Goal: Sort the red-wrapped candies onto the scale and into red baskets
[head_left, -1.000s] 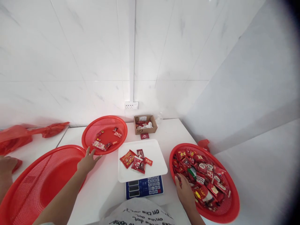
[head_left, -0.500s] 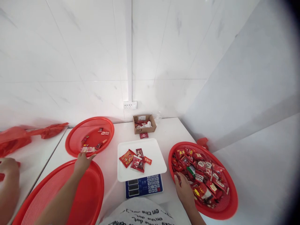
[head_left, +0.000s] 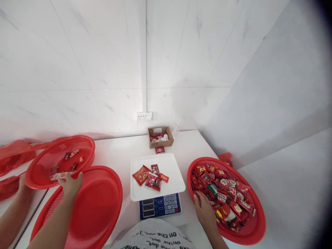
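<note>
My left hand (head_left: 70,185) grips the near rim of a tilted red plastic basket (head_left: 89,145). A pinkish-white packet (head_left: 60,176) and several small wrapped sweets lie inside, close to my fingers. Another person's hand (head_left: 22,183) is at that basket's left side. My right hand (head_left: 202,204) rests with curled fingers at the inner left edge of a second red basket (head_left: 259,228), full of red snack packets (head_left: 228,193); what is in its fingers is hidden. Between my hands, several red packets (head_left: 150,177) lie on the white tray (head_left: 168,166) of a scale (head_left: 160,206).
A third red basket (head_left: 93,207) stands at the front left, under my left forearm. At the wall are a small cardboard box (head_left: 158,143) with red packets, one loose red packet (head_left: 159,150) and a socket (head_left: 144,117). Red bags (head_left: 15,155) lie far left.
The back-left basket has moved left and is tilted, with my left hand going along on its rim. The other person's hand has come to its left side. The front-left basket has shifted right.
</note>
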`<state>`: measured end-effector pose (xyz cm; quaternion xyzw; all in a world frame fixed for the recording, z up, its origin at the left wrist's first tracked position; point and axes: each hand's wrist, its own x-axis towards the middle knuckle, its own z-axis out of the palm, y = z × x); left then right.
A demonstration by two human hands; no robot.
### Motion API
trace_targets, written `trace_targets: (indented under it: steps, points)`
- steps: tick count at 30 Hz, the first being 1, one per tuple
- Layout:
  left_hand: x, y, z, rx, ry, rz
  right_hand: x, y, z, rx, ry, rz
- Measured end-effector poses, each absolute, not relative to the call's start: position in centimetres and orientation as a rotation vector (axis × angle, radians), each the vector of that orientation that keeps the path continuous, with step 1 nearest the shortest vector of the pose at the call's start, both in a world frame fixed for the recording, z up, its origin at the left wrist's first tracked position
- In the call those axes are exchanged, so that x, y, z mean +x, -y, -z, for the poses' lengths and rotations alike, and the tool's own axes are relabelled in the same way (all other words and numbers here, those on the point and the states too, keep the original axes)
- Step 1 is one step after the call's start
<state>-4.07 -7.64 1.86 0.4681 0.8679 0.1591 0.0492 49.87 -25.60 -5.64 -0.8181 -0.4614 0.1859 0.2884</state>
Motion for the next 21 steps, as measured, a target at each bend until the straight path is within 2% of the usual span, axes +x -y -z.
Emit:
trace_targets:
  steps: [6, 11, 16, 21]
  points:
    - [-0.1, 8.4, -0.4, 1.859, -2.255, -0.100, 49.9, 25.5, 5.7, -2.218, 1.229, -0.534]
    - [2.2, 6.8, -0.8, 2.041, -2.076, 0.033, 50.1, 25.4, 6.0, -2.219, 1.243, -0.502]
    - [2.5, 4.7, -2.9, 2.091, -1.972, 0.247, 50.1, 25.5, 6.1, -2.203, 1.250, -0.504]
    - [2.3, 4.0, -7.2, 2.097, -1.830, 0.349, 49.9, 25.4, 5.7, -2.212, 1.250, -0.496]
